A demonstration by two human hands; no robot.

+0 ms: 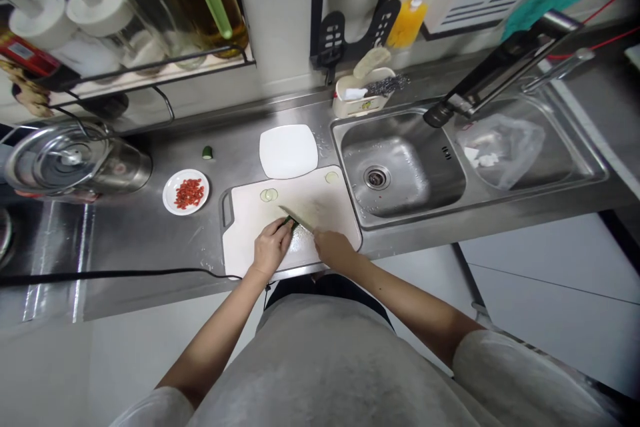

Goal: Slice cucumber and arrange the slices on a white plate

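A pale cutting board (pixel 330 203) lies on the steel counter in front of me. My left hand (pixel 271 247) is closed, its fingers pressed on a small green cucumber piece (pixel 289 220) near the board's middle. My right hand (pixel 334 248) is closed round the handle of a knife (pixel 296 216), whose blade points up-left and meets the cucumber. Two pale cucumber slices lie loose on the board, one (pixel 269 195) at the far middle and one (pixel 331 177) at the far right corner.
A white square plate (pixel 289 151) sits behind the board. A small dish of red berries (pixel 186 192) and a green cucumber end (pixel 207 152) lie to the left. A steel pot (pixel 75 160) stands far left. The double sink (pixel 405 170) and tap (pixel 495 73) are on the right.
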